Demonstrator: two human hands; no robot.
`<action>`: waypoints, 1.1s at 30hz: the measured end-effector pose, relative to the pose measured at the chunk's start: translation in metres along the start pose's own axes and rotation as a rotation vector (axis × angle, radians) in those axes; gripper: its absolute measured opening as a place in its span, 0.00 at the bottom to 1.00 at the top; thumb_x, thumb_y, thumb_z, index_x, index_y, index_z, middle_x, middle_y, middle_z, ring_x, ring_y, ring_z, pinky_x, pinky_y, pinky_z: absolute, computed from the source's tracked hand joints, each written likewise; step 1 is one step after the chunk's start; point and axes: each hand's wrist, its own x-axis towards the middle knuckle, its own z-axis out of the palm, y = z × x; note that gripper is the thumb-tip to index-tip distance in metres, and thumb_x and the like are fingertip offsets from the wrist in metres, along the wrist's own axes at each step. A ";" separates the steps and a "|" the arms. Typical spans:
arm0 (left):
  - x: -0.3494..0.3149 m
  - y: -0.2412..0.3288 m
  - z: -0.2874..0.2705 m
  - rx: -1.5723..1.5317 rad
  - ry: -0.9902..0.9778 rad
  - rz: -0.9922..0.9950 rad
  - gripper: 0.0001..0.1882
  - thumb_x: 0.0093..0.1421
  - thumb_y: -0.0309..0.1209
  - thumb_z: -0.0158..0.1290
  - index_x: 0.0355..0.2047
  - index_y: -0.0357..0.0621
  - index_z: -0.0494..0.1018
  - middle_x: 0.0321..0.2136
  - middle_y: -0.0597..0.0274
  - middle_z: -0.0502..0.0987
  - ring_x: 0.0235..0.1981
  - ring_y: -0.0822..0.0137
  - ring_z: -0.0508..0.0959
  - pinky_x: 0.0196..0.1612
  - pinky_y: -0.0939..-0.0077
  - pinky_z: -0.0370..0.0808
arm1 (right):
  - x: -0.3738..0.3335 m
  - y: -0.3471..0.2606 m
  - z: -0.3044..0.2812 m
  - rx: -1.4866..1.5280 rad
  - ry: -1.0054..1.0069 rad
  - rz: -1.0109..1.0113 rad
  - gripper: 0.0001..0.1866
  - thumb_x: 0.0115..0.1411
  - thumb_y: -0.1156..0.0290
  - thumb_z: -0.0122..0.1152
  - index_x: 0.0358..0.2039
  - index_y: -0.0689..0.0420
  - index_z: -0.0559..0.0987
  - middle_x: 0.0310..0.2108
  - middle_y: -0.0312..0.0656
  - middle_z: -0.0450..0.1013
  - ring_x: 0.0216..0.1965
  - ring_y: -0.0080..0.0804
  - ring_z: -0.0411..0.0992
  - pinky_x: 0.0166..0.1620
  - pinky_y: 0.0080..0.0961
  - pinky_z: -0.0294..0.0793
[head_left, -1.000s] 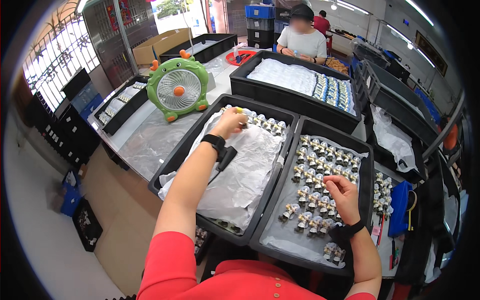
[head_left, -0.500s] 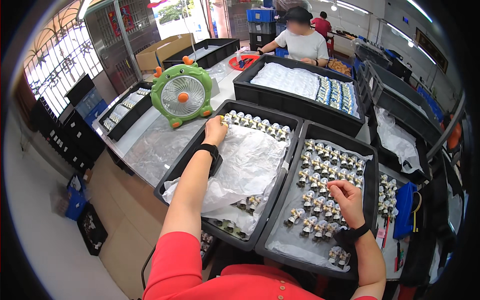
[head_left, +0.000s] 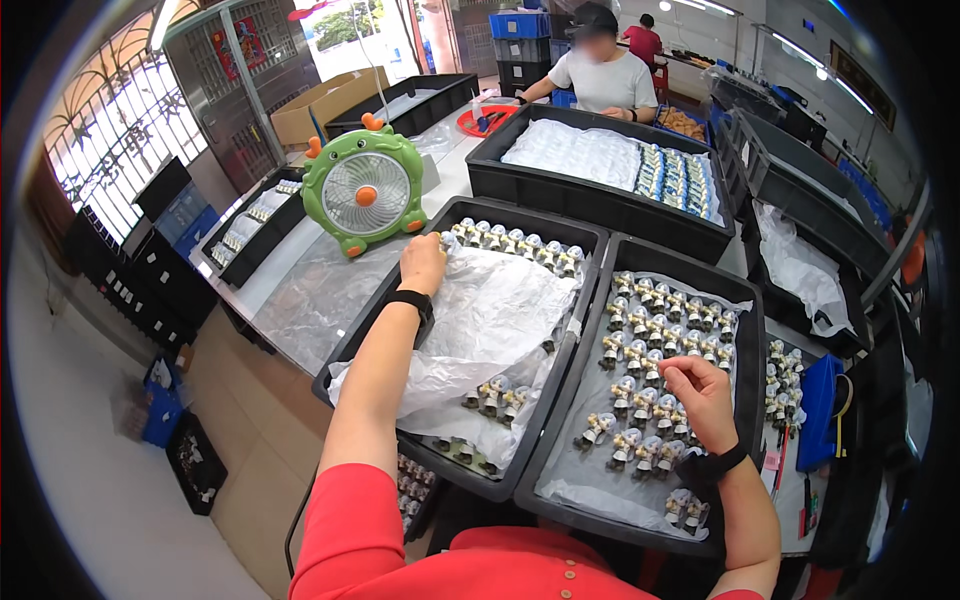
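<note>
My left hand point(head_left: 424, 264) is at the far left corner of the left black tray point(head_left: 345, 362). Its fingers are closed around a small white-haired figurine point(head_left: 450, 241) at the end of a row of similar ones. Crumpled white lining paper point(head_left: 490, 310) spreads below that row, and more figurines show beneath its near edge. Over the right black tray point(head_left: 540, 478) hovers my right hand point(head_left: 703, 398), thumb and forefinger pinched together; what they hold, if anything, cannot be made out. Several rows of figurines point(head_left: 640, 405) lie on paper under and beside it.
A green animal-shaped fan point(head_left: 366, 190) stands beyond the left tray. Behind is a larger black tray point(head_left: 600, 215) with blue-toned pieces, and a person point(head_left: 605, 80) sits past it. More figurines point(head_left: 783, 385) and a blue bin point(head_left: 820, 410) lie at right.
My left hand has shifted slightly left and down at the corner of its tray. The right hand keeps nearly the same pinched pose. The whole view has moved a little.
</note>
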 end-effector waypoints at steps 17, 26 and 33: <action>-0.026 0.004 -0.024 -0.107 -0.055 0.072 0.13 0.50 0.28 0.53 0.38 0.40 0.74 0.33 0.43 0.77 0.37 0.45 0.77 0.42 0.56 0.73 | -0.001 0.001 0.004 -0.082 -0.032 0.005 0.07 0.58 0.72 0.58 0.34 0.62 0.80 0.29 0.33 0.75 0.28 0.13 0.69 0.32 0.12 0.67; -0.015 0.004 -0.011 -0.024 -0.134 0.036 0.31 0.49 0.24 0.53 0.56 0.49 0.61 0.32 0.39 0.76 0.38 0.43 0.76 0.42 0.53 0.72 | 0.000 -0.002 0.001 -0.023 0.012 -0.004 0.08 0.58 0.72 0.58 0.34 0.62 0.80 0.28 0.32 0.75 0.28 0.14 0.69 0.32 0.13 0.67; -0.053 -0.005 -0.058 0.083 -0.245 0.110 0.23 0.49 0.28 0.56 0.48 0.46 0.69 0.32 0.46 0.78 0.37 0.47 0.77 0.41 0.56 0.74 | -0.001 -0.001 0.004 -0.067 -0.009 -0.026 0.07 0.58 0.72 0.58 0.33 0.61 0.80 0.25 0.31 0.73 0.25 0.13 0.66 0.28 0.13 0.64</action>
